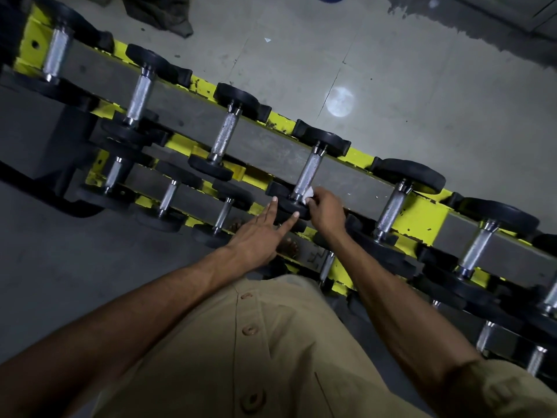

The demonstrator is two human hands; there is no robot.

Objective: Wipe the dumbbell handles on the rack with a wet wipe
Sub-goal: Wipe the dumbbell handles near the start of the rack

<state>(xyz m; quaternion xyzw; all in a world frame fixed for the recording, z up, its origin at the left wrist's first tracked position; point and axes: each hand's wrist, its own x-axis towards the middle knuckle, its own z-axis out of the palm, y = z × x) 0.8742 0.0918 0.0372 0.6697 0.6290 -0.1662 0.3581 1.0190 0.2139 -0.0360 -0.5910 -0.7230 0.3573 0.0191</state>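
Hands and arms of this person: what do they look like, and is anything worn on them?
The left hand and right hand wear no gloves. No watch, ring or band shows up to the elbows. A short tan sleeve with a stitched hem covers the right upper arm. It belongs to a tan shirt with round buttons.

gym weight area. a tiered yellow rack (426,214) runs from 10 o'clock to 4 o'clock, loaded with rows of dumbbells (225,134) with black heads and knurled metal handles (309,173); bare grey floor (407,95) lies at 1 o'clock.
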